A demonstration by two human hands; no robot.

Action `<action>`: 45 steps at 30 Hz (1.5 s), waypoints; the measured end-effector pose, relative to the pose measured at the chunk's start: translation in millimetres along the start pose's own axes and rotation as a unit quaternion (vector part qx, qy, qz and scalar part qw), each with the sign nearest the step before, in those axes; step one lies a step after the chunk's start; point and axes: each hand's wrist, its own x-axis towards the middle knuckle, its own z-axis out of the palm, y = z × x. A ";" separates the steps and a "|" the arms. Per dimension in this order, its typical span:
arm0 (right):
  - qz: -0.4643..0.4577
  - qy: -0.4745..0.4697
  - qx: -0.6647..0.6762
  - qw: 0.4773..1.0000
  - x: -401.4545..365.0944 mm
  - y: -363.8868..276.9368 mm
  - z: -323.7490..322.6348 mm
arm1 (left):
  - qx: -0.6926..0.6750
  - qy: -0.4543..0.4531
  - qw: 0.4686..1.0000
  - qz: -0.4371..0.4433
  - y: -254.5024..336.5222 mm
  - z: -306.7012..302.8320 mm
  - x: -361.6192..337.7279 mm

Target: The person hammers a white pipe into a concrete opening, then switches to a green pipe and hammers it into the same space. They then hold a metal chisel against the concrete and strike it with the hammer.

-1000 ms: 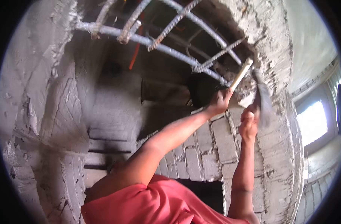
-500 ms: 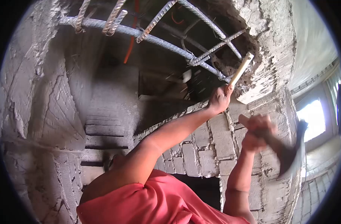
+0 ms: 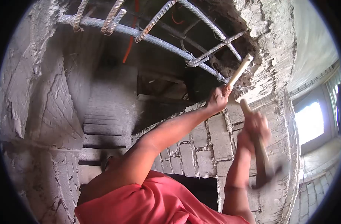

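Note:
My left hand (image 3: 218, 98) is closed around a pale wooden handle (image 3: 240, 70) with a small hole at its free end. That handle tilts up and right against broken concrete (image 3: 258, 71); whatever is at its lower end is hidden by my fist. Lower and to the right, my right hand (image 3: 255, 128) grips a hammer (image 3: 263, 156) by its wooden handle. Its dark head hangs below the fist, smeared by motion, and the butt end points up towards the chipped concrete edge.
Bare steel bars (image 3: 151, 39) cross the dark opening above my arms. A brick wall (image 3: 219, 138) lies under my hands. Rough plaster (image 3: 58, 108) covers the left side, with steps (image 3: 105, 128) below the opening. A bright window (image 3: 309, 123) is at the right.
The hammer's head has swung down and left, and its butt end has risen. My right hand has turned with it. My left hand and the wooden handle have hardly moved.

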 end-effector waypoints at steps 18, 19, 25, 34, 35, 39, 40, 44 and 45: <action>0.117 -0.008 -0.230 0.966 -80.3 -2.7 -12.5 | 0.014 -0.116 0.990 0.080 -5.8 -25.4 -15.5; 0.132 -0.025 -0.261 0.956 -82.5 -9.3 -13.7 | 0.007 -0.116 0.989 0.087 -11.2 -24.0 -14.1; 0.169 -0.020 -0.246 0.954 -102.4 -31.5 6.8 | -0.002 -0.092 0.994 0.057 -9.7 -25.6 10.2; 0.128 0.005 -0.248 0.960 -71.2 -16.6 -3.2 | -0.028 -0.039 0.994 0.096 -20.4 -15.4 14.2; 0.130 0.005 -0.248 0.960 -69.8 -15.7 -6.1 | -0.023 -0.056 0.995 0.073 -19.9 -18.3 14.5; 0.088 -0.032 -0.253 0.963 -69.3 -15.4 1.8 | -0.026 -0.064 0.996 0.063 -22.4 -17.7 17.7; 0.092 -0.024 -0.230 0.969 -70.0 -14.8 5.0 | -0.033 -0.063 0.996 0.059 -24.3 -14.8 17.7; 0.102 -0.001 -0.226 0.969 -65.1 -1.2 4.6 | -0.032 -0.073 0.996 0.034 -30.4 -1.2 19.3; 0.075 -0.006 -0.256 0.964 -59.6 1.4 -0.5 | -0.071 -0.084 0.994 0.015 -36.7 3.7 18.1</action>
